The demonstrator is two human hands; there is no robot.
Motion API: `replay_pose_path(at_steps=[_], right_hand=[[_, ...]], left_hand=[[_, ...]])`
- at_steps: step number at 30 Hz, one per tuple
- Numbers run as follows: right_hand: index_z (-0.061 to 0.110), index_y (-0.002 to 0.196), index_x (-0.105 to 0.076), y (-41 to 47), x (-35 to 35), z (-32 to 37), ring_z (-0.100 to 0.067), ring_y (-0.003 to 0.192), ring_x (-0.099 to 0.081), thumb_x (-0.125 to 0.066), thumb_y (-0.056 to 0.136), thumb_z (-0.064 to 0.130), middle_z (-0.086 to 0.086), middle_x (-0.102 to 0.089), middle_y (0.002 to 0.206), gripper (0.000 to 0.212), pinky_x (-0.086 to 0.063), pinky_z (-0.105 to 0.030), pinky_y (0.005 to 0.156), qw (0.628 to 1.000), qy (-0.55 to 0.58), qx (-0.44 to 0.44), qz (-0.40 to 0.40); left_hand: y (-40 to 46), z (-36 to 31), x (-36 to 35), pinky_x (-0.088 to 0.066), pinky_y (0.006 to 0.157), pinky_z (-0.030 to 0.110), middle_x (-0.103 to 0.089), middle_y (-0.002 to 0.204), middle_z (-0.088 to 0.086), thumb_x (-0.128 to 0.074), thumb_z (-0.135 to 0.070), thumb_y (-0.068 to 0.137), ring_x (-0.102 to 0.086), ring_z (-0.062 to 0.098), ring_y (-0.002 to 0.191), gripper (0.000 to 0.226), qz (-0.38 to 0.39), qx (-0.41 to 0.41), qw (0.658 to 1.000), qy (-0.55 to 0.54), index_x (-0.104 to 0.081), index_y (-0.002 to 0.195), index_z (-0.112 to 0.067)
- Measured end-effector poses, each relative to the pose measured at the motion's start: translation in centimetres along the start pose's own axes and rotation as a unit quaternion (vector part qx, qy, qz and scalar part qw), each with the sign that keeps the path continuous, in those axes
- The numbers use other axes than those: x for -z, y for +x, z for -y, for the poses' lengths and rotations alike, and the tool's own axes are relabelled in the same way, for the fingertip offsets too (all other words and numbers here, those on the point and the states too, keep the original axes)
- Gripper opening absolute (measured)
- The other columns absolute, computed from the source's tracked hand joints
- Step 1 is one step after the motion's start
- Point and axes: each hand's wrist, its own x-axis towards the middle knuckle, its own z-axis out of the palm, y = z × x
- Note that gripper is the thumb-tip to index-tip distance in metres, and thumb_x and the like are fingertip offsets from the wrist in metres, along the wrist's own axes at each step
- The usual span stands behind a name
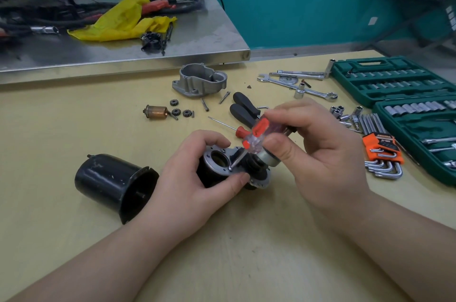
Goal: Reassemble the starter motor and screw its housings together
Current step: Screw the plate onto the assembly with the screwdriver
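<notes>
My left hand (197, 178) grips the starter motor's middle assembly (222, 166), a dark body with a grey metal plate, at the table's centre. My right hand (318, 151) holds a clear-and-red-handled screwdriver (255, 137) whose tip sits on a screw in that plate. A black cylindrical motor casing (111, 183) lies on its side to the left. Farther back lie the grey cast housing (199, 80), a copper-wound armature part (156, 112), three small gears (176, 111) and loose long screws (224, 97).
Two black-handled screwdrivers (243, 108) and a thin red one (237, 130) lie behind my hands. Wrenches (303, 84), loose sockets, an orange hex key set (381, 151) and an open green socket case (404, 94) fill the right side. A steel bench with clutter (123, 20) stands behind.
</notes>
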Motion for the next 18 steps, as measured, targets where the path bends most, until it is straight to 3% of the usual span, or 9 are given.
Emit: replay_pose_path(at_steps=[5,9,11,13,15,18], right_hand=[[0.022,0.124,-0.071,-0.41,0.39,-0.49,-0.029,0.125,-0.066,-0.065,0.102,0.015,-0.003,-0.071,0.129,0.024,-0.055,-0.053,0.100,1.000,-0.009,-0.007,0.018],[0.031,0.121,-0.069,-0.11,0.08,0.07,-0.028,0.104,-0.067,-0.072,0.099,0.029,0.000,-0.070,0.110,0.022,-0.055,-0.044,0.089,1.000,0.004,-0.005,0.007],[0.025,0.122,-0.071,-0.06,0.07,0.24,-0.025,0.106,-0.067,-0.071,0.100,0.036,-0.002,-0.069,0.112,0.024,-0.053,-0.037,0.089,1.000,-0.010,0.010,0.008],[0.020,0.124,-0.071,-0.14,0.22,0.03,-0.023,0.118,-0.066,-0.068,0.103,0.029,-0.002,-0.069,0.123,0.023,-0.054,-0.038,0.096,1.000,-0.018,0.012,0.014],[0.020,0.125,-0.070,-0.29,0.36,-0.18,-0.026,0.126,-0.065,-0.065,0.101,0.016,-0.003,-0.069,0.129,0.025,-0.055,-0.047,0.101,1.000,-0.019,-0.002,0.021],[0.028,0.122,-0.071,-0.12,0.28,0.05,-0.027,0.111,-0.068,-0.069,0.098,0.019,0.001,-0.072,0.117,0.026,-0.056,-0.047,0.093,1.000,-0.017,-0.018,0.019]], left_hand=[[0.07,-0.01,0.02,-0.055,0.084,0.026,-0.072,0.109,-0.011,-0.081,-0.058,0.073,-0.070,0.016,0.102,0.050,0.003,0.002,1.000,0.005,-0.061,0.116,-0.043],[0.10,-0.14,-0.01,-0.054,0.082,0.021,-0.072,0.108,-0.011,-0.079,-0.057,0.074,-0.070,0.016,0.101,0.049,0.007,0.003,1.000,0.000,-0.061,0.117,-0.042],[0.07,-0.14,0.00,-0.053,0.081,0.019,-0.072,0.108,-0.010,-0.079,-0.057,0.074,-0.071,0.016,0.101,0.050,0.010,0.005,1.000,-0.001,-0.061,0.118,-0.041],[0.07,-0.07,0.06,-0.053,0.080,0.017,-0.073,0.109,-0.011,-0.080,-0.058,0.074,-0.071,0.015,0.101,0.051,0.011,0.007,1.000,0.005,-0.061,0.118,-0.042],[0.12,0.06,0.08,-0.053,0.083,0.021,-0.072,0.110,-0.012,-0.080,-0.059,0.074,-0.071,0.014,0.102,0.051,0.009,0.008,1.000,0.007,-0.060,0.119,-0.043],[0.10,0.11,0.05,-0.056,0.086,0.034,-0.072,0.109,-0.010,-0.080,-0.057,0.075,-0.071,0.016,0.102,0.052,0.010,0.013,1.000,-0.002,-0.061,0.120,-0.042]])
